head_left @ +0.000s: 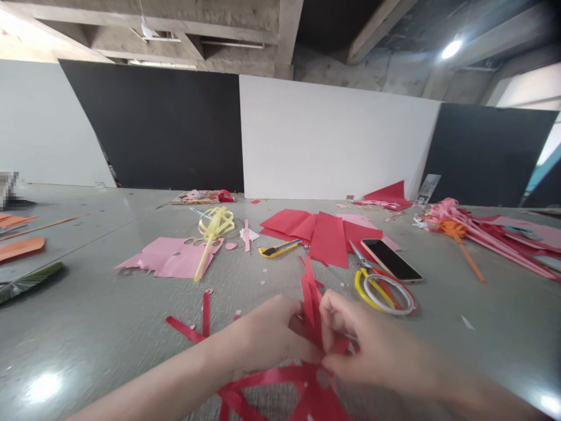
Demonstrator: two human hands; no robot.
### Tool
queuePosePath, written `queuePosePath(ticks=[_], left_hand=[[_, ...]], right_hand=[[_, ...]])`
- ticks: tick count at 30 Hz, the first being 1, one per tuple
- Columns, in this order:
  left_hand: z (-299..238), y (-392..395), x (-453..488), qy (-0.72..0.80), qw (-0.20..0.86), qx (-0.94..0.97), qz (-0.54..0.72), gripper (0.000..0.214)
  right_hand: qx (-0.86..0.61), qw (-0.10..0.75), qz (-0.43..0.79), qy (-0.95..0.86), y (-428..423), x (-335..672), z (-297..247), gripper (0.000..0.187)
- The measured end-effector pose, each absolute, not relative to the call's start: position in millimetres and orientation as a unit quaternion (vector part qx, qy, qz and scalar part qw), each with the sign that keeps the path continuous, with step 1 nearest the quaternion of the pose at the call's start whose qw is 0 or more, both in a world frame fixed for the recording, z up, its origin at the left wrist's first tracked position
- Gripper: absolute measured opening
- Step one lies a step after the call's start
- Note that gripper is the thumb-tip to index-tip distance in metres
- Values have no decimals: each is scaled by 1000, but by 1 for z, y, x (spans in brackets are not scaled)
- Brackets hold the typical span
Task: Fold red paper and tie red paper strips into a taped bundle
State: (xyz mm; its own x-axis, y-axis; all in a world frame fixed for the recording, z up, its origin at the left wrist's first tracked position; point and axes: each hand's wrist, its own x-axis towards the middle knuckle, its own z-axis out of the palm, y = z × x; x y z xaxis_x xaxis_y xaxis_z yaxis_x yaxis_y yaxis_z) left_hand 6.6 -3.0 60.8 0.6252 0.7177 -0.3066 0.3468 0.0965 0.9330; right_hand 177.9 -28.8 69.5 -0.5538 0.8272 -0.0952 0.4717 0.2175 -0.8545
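Note:
My left hand (274,336) and my right hand (368,345) meet low in the middle of the view, both pinched on a bundle of red paper strips (312,298). Some strips stand up between my fingers. Others fan out below toward me and lie flat on the grey table (109,327). More loose red strips (193,327) lie just left of my left hand. Scissors (381,286) with yellow and white handles lie just beyond my right hand.
Behind the scissors lie a black phone (391,260) and a stack of red sheets (324,234). A yellow utility knife (278,249), a yellow paper lantern on a stick (213,231) and cut pink paper (170,257) sit further left. Pink and orange paper crafts (477,234) pile at right.

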Motion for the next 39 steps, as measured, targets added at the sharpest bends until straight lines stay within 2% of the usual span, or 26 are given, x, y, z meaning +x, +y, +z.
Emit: queuePosePath(ticks=[13,23,31,39], left_hand=[[66,-3,4,406,659,605,187,10],[62,-2,4,411,672,595,158,22],[64,-4,3,434,645,608,160,25],[57,-2,9,441,651,594,169,24]], right_hand=[[-466,196,351,-788,-28,182,72,18],[-496,203,297,-790,-28,180,68,20],[-451,224,339,-795,-20,190,79,3],[-407,268,378,-787,-19,191,76,12]])
